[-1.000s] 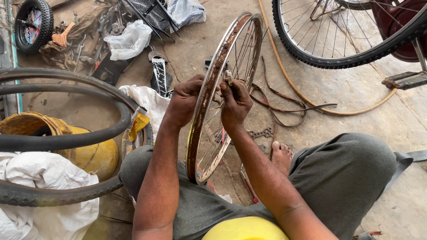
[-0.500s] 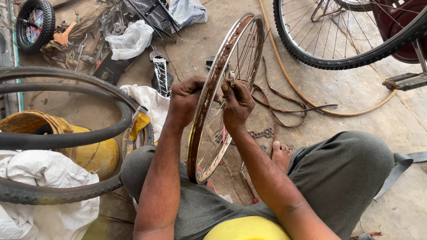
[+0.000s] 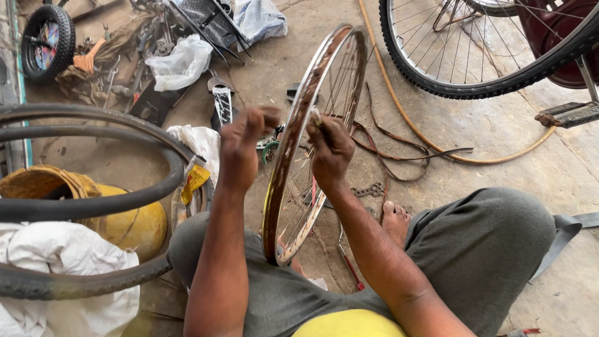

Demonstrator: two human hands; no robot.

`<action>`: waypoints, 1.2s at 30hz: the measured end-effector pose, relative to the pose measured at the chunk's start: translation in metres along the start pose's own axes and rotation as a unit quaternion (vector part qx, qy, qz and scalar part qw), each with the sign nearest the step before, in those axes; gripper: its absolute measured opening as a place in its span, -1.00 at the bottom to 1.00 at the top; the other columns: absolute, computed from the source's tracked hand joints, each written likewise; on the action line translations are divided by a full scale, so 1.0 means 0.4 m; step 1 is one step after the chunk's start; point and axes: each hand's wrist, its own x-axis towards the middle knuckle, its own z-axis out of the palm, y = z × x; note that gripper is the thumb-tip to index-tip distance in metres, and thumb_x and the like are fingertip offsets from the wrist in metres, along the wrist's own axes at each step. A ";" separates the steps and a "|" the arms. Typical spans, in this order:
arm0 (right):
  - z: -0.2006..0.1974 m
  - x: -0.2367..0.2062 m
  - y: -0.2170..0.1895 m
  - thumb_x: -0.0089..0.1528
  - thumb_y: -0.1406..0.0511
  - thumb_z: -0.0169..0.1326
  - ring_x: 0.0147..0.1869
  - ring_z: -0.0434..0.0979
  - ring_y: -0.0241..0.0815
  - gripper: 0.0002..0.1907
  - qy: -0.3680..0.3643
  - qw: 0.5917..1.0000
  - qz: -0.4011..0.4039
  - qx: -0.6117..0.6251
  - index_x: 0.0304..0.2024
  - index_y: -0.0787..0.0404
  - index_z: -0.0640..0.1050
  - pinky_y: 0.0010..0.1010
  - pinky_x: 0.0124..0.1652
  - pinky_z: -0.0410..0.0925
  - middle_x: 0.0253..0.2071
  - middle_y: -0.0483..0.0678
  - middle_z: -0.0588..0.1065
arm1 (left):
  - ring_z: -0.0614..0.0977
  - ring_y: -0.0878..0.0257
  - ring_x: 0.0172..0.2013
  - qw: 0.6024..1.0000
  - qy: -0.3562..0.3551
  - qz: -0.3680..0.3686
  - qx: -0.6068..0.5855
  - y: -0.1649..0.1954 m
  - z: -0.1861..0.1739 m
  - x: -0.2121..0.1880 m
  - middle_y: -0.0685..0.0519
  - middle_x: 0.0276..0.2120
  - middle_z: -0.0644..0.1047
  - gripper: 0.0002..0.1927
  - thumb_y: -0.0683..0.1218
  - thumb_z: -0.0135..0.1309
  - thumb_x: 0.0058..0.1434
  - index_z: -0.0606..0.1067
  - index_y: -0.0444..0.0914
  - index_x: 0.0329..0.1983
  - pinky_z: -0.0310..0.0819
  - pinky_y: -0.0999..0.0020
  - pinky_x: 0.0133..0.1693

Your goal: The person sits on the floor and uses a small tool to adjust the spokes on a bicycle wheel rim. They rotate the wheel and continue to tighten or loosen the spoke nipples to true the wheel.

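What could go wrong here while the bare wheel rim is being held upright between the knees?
The rim stands on edge, steadied only by the left hand and right hand; if either grip loosens, it could tip sideways. The right hand's fingers sit close to the spokes, so a sudden turn might pinch them. A bare foot rests near loose metal parts on the ground, which could be stepped on.

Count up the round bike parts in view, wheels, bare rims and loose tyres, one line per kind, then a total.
Bare spoked rim, between the left hand and right hand: 1
Wheels with tyres on: 2, the large bicycle wheel and the small wheel
Loose tyres: 2, upper tyre, lower tyre
Total: 5
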 end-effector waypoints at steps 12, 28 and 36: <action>0.058 -0.035 -0.075 0.40 0.33 0.17 0.08 0.59 -0.19 -0.85 -0.064 0.976 -0.202 -0.046 0.00 0.23 0.60 -0.39 -0.01 0.60 0.06 0.01 0.55 | 0.64 0.22 -0.24 0.989 0.003 0.005 0.149 0.087 -0.048 -0.059 0.00 -0.20 0.56 -0.54 -0.17 0.24 0.17 0.52 -0.31 0.16 0.64 0.26 -0.20; 0.099 -0.054 -0.037 0.38 0.40 0.12 -0.07 0.71 -0.16 -0.79 -0.177 0.972 -0.081 -0.130 0.07 0.21 0.59 -0.45 -0.12 0.65 -0.08 0.03 0.63 | 0.61 0.20 -0.17 0.961 0.025 0.101 0.256 0.082 -0.073 -0.091 0.01 -0.22 0.54 -0.54 -0.12 0.28 0.12 0.58 -0.28 0.13 0.59 0.23 -0.07; 0.033 -0.021 -0.019 0.44 0.35 0.05 0.13 0.66 -0.12 -0.66 -0.227 0.955 0.122 0.144 0.26 0.22 0.53 -0.37 0.10 0.62 0.10 0.08 0.60 | 0.55 -0.05 0.20 0.966 -0.004 0.145 0.216 0.046 -0.023 -0.085 -0.18 0.18 0.48 -0.37 -0.09 0.29 0.13 0.45 -0.30 0.28 0.53 -0.01 0.27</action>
